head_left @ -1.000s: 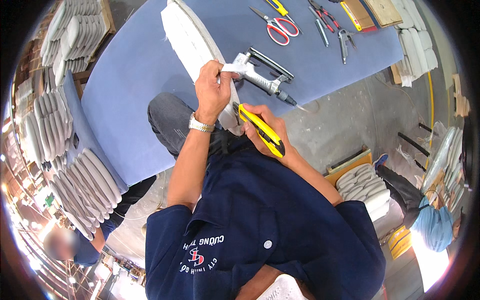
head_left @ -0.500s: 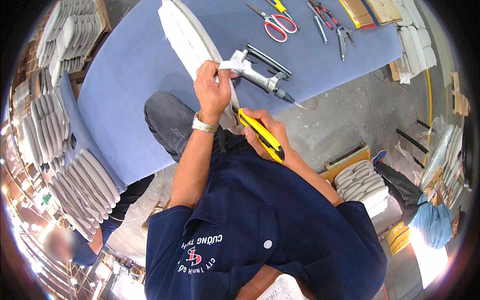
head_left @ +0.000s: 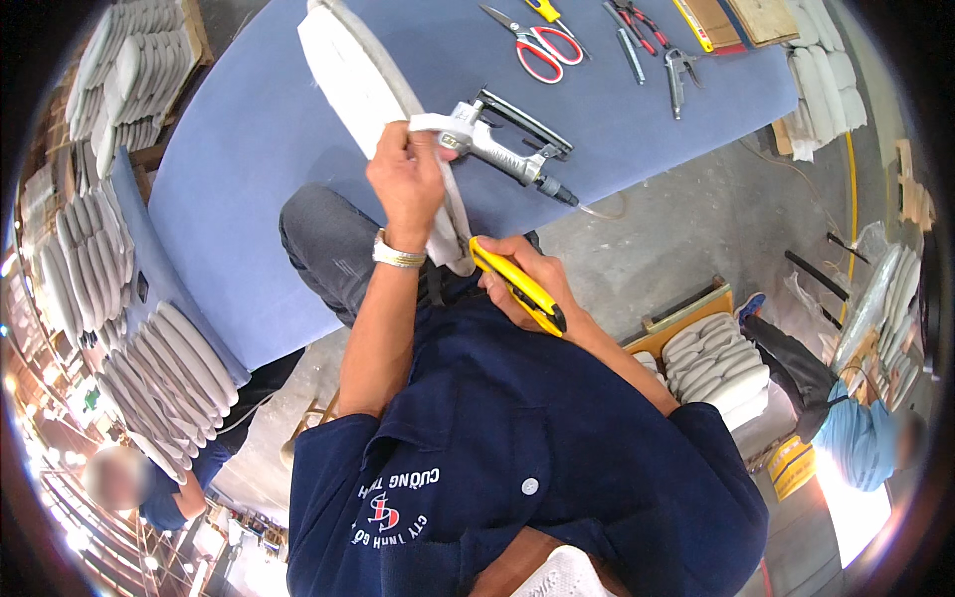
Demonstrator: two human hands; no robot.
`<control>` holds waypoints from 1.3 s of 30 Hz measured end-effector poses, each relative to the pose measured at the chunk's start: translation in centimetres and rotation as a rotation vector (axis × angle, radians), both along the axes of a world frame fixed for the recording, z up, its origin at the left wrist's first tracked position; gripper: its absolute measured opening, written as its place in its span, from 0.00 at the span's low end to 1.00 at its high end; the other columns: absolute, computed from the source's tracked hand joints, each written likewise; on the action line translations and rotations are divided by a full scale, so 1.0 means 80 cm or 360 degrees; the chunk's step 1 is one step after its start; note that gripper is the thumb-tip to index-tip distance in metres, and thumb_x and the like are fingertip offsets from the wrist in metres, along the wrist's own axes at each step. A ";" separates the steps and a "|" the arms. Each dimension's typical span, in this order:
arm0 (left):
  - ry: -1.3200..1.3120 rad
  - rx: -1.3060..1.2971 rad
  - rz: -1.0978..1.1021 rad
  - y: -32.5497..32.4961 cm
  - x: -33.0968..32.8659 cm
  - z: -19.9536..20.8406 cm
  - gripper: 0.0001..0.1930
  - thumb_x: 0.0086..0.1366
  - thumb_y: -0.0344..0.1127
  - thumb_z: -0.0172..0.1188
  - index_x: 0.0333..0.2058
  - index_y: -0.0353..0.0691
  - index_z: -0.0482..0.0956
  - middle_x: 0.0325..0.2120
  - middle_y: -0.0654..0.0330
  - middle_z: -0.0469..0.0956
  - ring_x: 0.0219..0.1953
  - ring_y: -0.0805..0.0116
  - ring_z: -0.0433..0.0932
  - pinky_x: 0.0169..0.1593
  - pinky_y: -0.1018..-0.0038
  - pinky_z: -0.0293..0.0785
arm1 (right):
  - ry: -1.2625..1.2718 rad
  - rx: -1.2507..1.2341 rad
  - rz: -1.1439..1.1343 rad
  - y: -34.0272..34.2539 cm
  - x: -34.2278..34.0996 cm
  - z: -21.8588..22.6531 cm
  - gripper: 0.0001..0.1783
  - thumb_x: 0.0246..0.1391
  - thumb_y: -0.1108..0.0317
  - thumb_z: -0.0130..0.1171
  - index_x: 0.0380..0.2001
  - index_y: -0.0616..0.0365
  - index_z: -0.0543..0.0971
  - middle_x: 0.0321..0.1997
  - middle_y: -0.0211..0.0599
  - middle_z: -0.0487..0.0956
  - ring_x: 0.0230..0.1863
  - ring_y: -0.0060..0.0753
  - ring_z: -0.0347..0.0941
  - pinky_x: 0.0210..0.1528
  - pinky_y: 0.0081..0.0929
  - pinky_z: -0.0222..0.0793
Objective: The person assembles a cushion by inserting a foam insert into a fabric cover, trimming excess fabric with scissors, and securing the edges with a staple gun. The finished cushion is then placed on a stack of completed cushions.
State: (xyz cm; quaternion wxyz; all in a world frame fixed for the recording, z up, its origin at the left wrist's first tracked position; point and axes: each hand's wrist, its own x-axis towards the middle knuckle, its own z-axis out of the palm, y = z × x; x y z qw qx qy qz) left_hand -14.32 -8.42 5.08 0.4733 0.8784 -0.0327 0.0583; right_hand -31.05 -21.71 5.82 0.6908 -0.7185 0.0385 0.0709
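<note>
A long padded panel [head_left: 345, 82], white on its face with a light grey fabric edge, slants from the blue table toward my lap. My left hand [head_left: 406, 184] is closed in a pinch over its edge, gripping a pale fabric strip [head_left: 431, 121] whose loose end sticks out to the right. Lower down, my right hand [head_left: 532, 274] is wrapped round a yellow utility knife [head_left: 525, 286]. The knife's front end meets the panel's edge near its lower end; its blade is too small to make out. Just right of the strip lies a silver pneumatic stapler [head_left: 497, 144] with a hose.
On the blue table [head_left: 239, 199] lie red-handled scissors [head_left: 537, 50], a yellow screwdriver [head_left: 545, 10], pliers [head_left: 637, 25] and an air blow gun [head_left: 679, 80]. Stacked grey cushions [head_left: 169, 378] stand at the left. Others fill a box [head_left: 711, 363] at the right. Two people are nearby.
My left hand has shifted slightly left and down with the strip. The panel's lower end shows more plainly beside the knife, which stays in my right hand.
</note>
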 end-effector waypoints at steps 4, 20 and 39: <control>-0.0143 0.0112 -0.0014 0.011 0.006 -0.001 0.06 0.69 0.27 0.59 0.31 0.36 0.75 0.19 0.58 0.77 0.21 0.70 0.83 0.25 0.72 0.72 | 0.0023 0.0061 0.0116 0.001 0.006 0.004 0.22 0.59 0.73 0.62 0.57 0.53 0.73 0.30 0.33 0.81 0.27 0.25 0.78 0.34 0.25 0.76; 0.0242 -0.0561 0.0684 0.160 0.010 -0.012 0.12 0.71 0.34 0.58 0.29 0.32 0.78 0.24 0.62 0.78 0.18 0.80 0.68 0.25 0.81 0.65 | 0.0633 -0.1537 -0.0243 -0.250 0.185 -0.081 0.36 0.54 0.34 0.62 0.45 0.60 0.84 0.31 0.48 0.86 0.37 0.58 0.83 0.41 0.50 0.75; 0.0144 -0.0320 0.1126 0.187 0.014 -0.052 0.14 0.67 0.34 0.56 0.23 0.34 0.76 0.17 0.67 0.70 0.18 0.81 0.64 0.19 0.79 0.60 | -0.0537 -0.1026 0.0550 -0.065 0.170 -0.185 0.17 0.48 0.68 0.69 0.42 0.50 0.77 0.43 0.40 0.72 0.46 0.46 0.70 0.44 0.45 0.67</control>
